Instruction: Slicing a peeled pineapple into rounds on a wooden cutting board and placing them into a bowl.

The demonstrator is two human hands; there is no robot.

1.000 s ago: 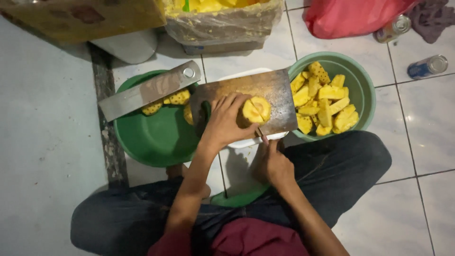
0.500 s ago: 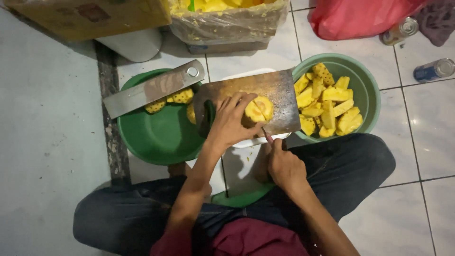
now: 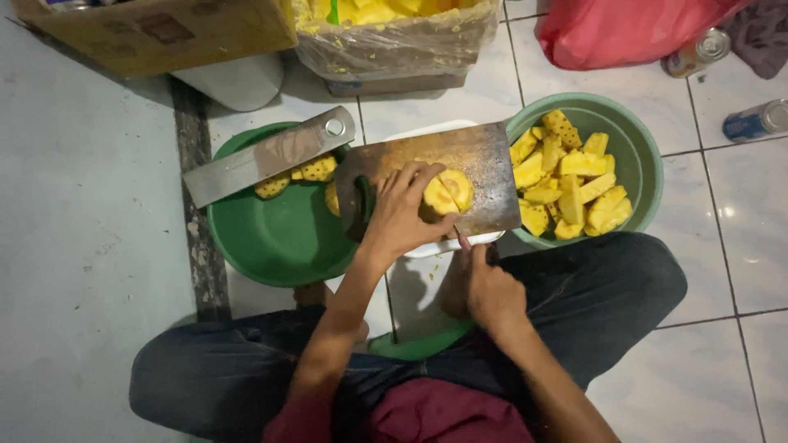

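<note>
A brown wooden cutting board (image 3: 460, 156) lies over a white tray (image 3: 447, 244) between two basins. On the board sits a peeled yellow pineapple piece (image 3: 447, 193), cut into two parts. My left hand (image 3: 400, 215) rests over the board with its fingers holding the pineapple piece from the left. My right hand (image 3: 490, 293) is closed around a small knife (image 3: 463, 239), whose blade points up at the board's near edge, just below the pineapple.
A green basin (image 3: 279, 242) on the left holds a few pineapple pieces, and a flat metal cleaver (image 3: 267, 157) lies across it. Another green basin (image 3: 636, 143) on the right holds several pineapple chunks. Behind are a cardboard box, a plastic bag of pineapple, a red bag and cans.
My right hand with the knife has drifted slightly right and toward me. The pineapple piece now shows a split down its middle. My left hand stays on it.
</note>
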